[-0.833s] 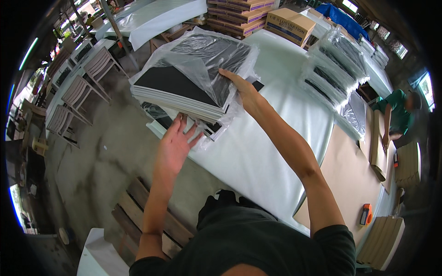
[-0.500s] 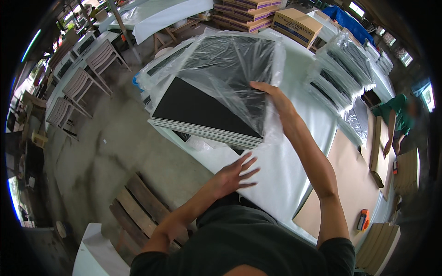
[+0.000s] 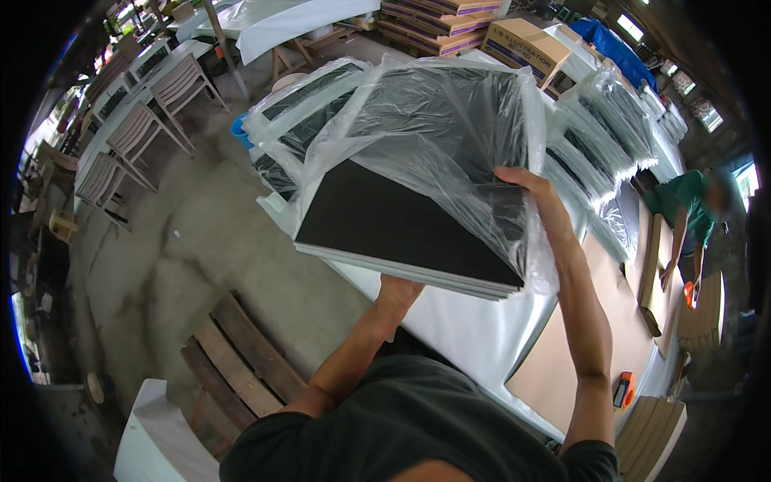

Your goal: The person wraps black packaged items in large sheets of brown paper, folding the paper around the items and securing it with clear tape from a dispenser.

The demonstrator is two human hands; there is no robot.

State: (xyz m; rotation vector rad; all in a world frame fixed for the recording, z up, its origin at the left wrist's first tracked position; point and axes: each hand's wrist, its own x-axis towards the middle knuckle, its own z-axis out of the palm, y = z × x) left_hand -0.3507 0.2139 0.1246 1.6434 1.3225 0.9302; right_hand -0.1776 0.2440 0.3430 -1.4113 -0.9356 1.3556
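While the left hand (image 3: 401, 292) sits at the underside of the wrapped board stack (image 3: 405, 218), its fingers hidden and their grip impossible to tell, the right hand (image 3: 526, 181) grasps the stack's right side, thumb on top; the stack lies just ahead of both hands, exposed edge running left to right, over the white surface (image 3: 474, 333); earlier, the left hand was spread and apart from it; another wrapped bundle (image 3: 309, 95), beyond the stack to the left, now shows more.
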